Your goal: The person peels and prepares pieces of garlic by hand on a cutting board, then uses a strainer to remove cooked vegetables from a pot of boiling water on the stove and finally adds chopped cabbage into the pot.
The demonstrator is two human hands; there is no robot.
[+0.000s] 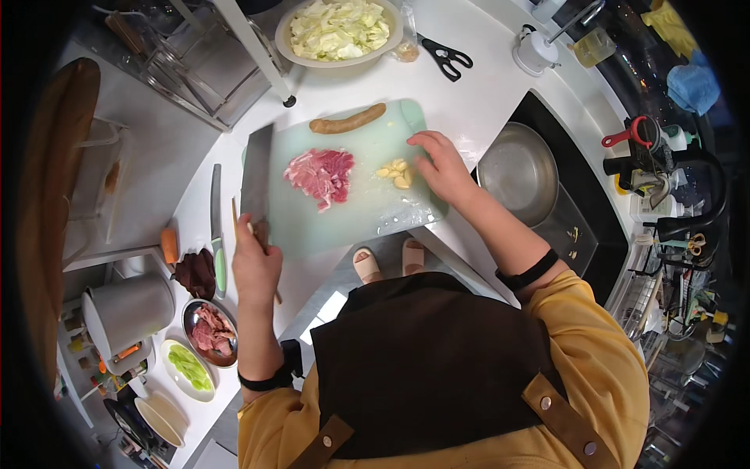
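Note:
My left hand [256, 264] grips the handle of a cleaver [256, 176], whose broad blade is over the left edge of a pale green cutting board [351, 220]. A thin wooden stick [235, 208] passes by this hand; whether it is held cannot be told. My right hand [442, 167] holds nothing at the board's right edge, fingers apart, just beside several peeled garlic cloves [398, 172]. Sliced raw meat [322, 174] lies in a heap mid-board. Along the far edge rests a brown sausage [348, 119].
Cut cabbage fills a bowl [340, 29], with black-handled scissors [446, 57] beside it. To the right, a metal basin [518, 173] sits in the black sink [586, 231]. A green-handled knife [217, 234], a carrot [169, 245], a meat dish [211, 331] and a green-vegetable dish [188, 369] are left.

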